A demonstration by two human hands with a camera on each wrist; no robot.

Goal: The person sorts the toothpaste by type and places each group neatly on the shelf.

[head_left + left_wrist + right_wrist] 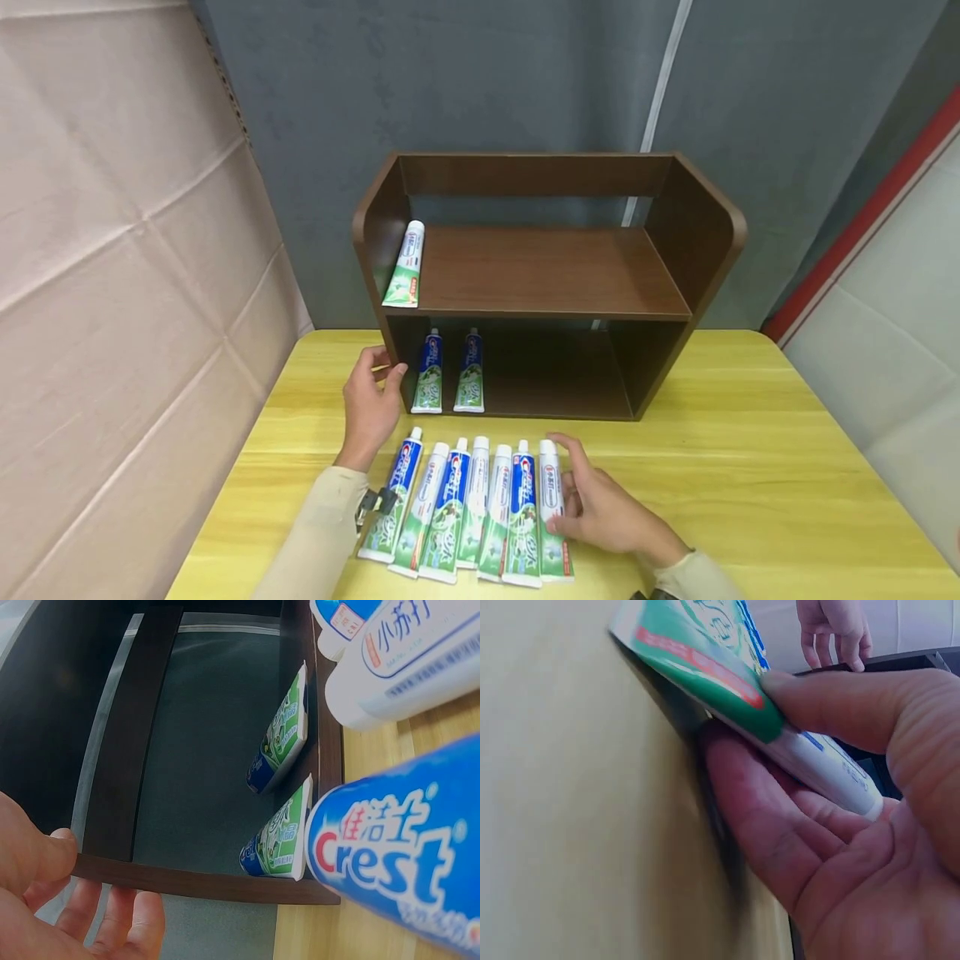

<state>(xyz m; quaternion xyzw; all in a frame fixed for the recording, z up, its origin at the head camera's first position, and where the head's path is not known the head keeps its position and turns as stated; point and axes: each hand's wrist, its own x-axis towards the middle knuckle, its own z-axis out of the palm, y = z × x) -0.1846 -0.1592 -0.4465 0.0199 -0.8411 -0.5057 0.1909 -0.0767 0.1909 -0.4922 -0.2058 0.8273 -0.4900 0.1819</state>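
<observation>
Tube (552,500), pinched by my nearer right hand (602,510), lies to its left, cap (547,447) pointing away from me; my left hand (372,402) grips the shelf (555,271).

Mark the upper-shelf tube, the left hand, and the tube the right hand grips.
Upper-shelf tube (407,263): head view, middle of its body.
Left hand (372,406): head view, middle of the hand.
Gripped tube (551,502): head view, middle of its body.

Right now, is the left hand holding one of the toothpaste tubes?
No, the left hand is gripping the front edge of the side panel of the brown shelf unit instead.
</observation>
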